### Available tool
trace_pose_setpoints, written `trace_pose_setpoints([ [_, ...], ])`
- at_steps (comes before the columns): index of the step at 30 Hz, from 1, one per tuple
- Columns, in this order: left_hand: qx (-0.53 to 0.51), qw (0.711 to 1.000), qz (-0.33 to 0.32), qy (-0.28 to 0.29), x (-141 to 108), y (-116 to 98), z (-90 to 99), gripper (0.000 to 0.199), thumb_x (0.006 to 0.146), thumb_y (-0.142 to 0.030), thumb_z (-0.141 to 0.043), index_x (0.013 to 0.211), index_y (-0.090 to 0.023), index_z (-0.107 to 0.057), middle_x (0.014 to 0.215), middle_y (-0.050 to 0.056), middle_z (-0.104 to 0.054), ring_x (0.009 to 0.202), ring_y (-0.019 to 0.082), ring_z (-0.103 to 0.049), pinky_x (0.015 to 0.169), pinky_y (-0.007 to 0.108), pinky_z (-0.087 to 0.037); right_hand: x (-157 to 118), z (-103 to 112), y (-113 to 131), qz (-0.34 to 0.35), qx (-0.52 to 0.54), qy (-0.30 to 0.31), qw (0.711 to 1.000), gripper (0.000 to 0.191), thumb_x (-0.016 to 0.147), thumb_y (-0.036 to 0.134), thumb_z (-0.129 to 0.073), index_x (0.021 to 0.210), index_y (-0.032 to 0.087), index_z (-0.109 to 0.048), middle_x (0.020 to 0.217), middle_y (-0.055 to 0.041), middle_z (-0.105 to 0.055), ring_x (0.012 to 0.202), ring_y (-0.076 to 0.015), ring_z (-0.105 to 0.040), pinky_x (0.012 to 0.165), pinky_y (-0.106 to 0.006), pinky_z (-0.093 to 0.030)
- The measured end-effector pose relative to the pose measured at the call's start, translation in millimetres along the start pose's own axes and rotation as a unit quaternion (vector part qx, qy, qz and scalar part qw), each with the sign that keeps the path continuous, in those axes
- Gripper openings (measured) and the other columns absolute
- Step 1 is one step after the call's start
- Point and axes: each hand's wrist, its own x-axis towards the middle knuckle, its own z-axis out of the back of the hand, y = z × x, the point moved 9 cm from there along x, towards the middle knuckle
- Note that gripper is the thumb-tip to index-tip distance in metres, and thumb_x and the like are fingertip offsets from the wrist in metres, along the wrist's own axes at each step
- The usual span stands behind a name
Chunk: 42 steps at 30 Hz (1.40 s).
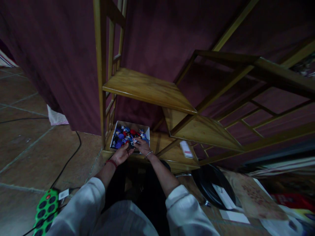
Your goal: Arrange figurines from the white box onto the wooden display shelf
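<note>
Box (149, 135), white, open — mixed figs. (120, 136) inside, on lower shelf (158, 141). Small dark/white fig. (132, 144) betw. L hand (121, 154), palm up, & R hand (142, 147), fingers bent; grips unclear — loose hold could drop it.

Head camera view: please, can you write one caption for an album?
Two hands meet over a white box of small colourful figures on a low wooden shelf.
</note>
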Motion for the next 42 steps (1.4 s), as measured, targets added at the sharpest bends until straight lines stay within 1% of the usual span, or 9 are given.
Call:
trace_pose_setpoints([
  [6,-0.008,1.0,-0.003,-0.003,0,-1,0.4,0.01,0.077,-0.02,-0.054,0.083,-0.013,-0.058,0.083,0.007,-0.063,0.076,0.013,-0.06,0.072,0.026,-0.049,0,0,3,0.007,-0.023,0.0,1.0,0.031,0.067,0.022,-0.057,0.098,0.023,-0.06,0.081,0.0012,-0.062,0.071,-0.0117,-0.057,0.066,-0.025,-0.047],
  [11,-0.007,1.0,-0.01,0.008,1,-1,-0.7,0.007,0.076,-0.017,-0.055,0.081,-0.014,-0.058,0.083,0.005,-0.063,0.076,0.012,-0.06,0.073,0.026,-0.049,1,2,5,0.017,-0.086,-0.014,0.996,0.027,0.068,0.018,-0.056,0.094,0.023,-0.061,0.078,0.0014,-0.063,0.069,-0.0122,-0.057,0.067,-0.026,-0.046],
  [15,-0.008,1.0,-0.01,0.001,2,-1,0.5,0.002,0.074,-0.014,-0.057,0.076,-0.013,-0.057,0.081,0.005,-0.063,0.077,0.013,-0.06,0.073,0.026,-0.049,1,1,11,0.034,-0.122,0.0,0.992,0.025,0.068,0.017,-0.056,0.092,0.023,-0.061,0.077,0.0014,-0.063,0.069,-0.0126,-0.058,0.067,-0.025,-0.046],
  [20,-0.022,1.0,-0.015,-0.001,3,-1,1.6,0.001,0.073,-0.011,-0.058,0.073,-0.012,-0.057,0.081,0.005,-0.063,0.08,0.014,-0.06,0.079,0.03,-0.048,1,0,19,0.06,-0.157,0.013,0.986,0.024,0.069,0.016,-0.056,0.091,0.025,-0.061,0.076,0.0025,-0.063,0.068,-0.0124,-0.058,0.066,-0.024,-0.045],
  [26,-0.027,1.0,-0.011,-0.005,1,-2,-0.5,0.002,0.073,-0.01,-0.057,0.073,-0.012,-0.058,0.082,0.006,-0.064,0.081,0.015,-0.06,0.082,0.031,-0.047,1,0,21,0.074,-0.186,0.007,0.98,0.024,0.07,0.018,-0.055,0.091,0.026,-0.061,0.074,0.0024,-0.063,0.067,-0.0129,-0.056,0.066,-0.025,-0.044],
  [31,-0.013,1.0,-0.01,0.004,1,-2,-4.3,0.003,0.074,-0.011,-0.056,0.075,-0.012,-0.059,0.083,0.006,-0.064,0.082,0.015,-0.061,0.086,0.034,-0.046,1,1,24,0.1,-0.204,0.012,0.974,0.024,0.07,0.018,-0.056,0.092,0.027,-0.061,0.084,0.0019,-0.063,0.071,-0.0132,-0.057,0.069,-0.025,-0.043],
  [36,-0.014,1.0,-0.016,0.01,2,-2,-4.7,0.002,0.074,-0.01,-0.056,0.072,-0.012,-0.058,0.079,0.004,-0.064,0.081,0.015,-0.061,0.086,0.035,-0.046,2,2,28,0.1,-0.245,0.013,0.964,0.022,0.07,0.02,-0.057,0.092,0.026,-0.061,0.083,0.0007,-0.063,0.074,-0.0142,-0.057,0.07,-0.025,-0.042],
  [42,-0.032,0.999,-0.017,0.0,4,-2,-1.9,0.003,0.074,-0.01,-0.056,0.075,-0.012,-0.059,0.083,0.004,-0.064,0.086,0.016,-0.06,0.089,0.036,-0.045,3,-2,36,0.113,-0.286,0.017,0.951,0.022,0.071,0.02,-0.057,0.093,0.024,-0.061,0.088,-0.0015,-0.062,0.08,-0.0156,-0.055,0.074,-0.026,-0.04],
])
